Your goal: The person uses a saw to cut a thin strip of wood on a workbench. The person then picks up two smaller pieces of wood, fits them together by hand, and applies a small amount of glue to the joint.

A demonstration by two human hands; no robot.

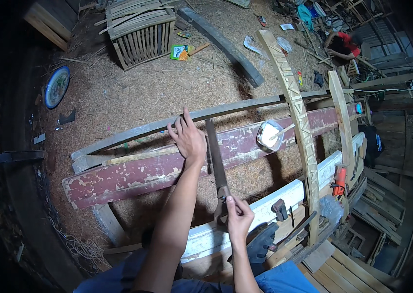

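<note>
My left hand (190,140) lies with its fingers spread over the maroon, paint-flaked board (118,179), its fingertips reaching the long grey beam (152,127) behind it. A pale wood strip (143,156) runs along the board's far edge and meets this hand. My right hand (239,217) is closed at the handle of a handsaw (218,166). The dark blade points away from me across the maroon board, just right of my left hand. To the right, a clear tub of white stuff (268,136) with a stick in it stands on the board.
A carved pale plank (297,110) crosses the boards at right, beside a plain one (342,117). The white-painted beam (284,195) nearest me has a small dark block (280,210) by it. An orange tool (339,180) sits farther right. A slatted crate (143,36) and another person (343,46) are beyond.
</note>
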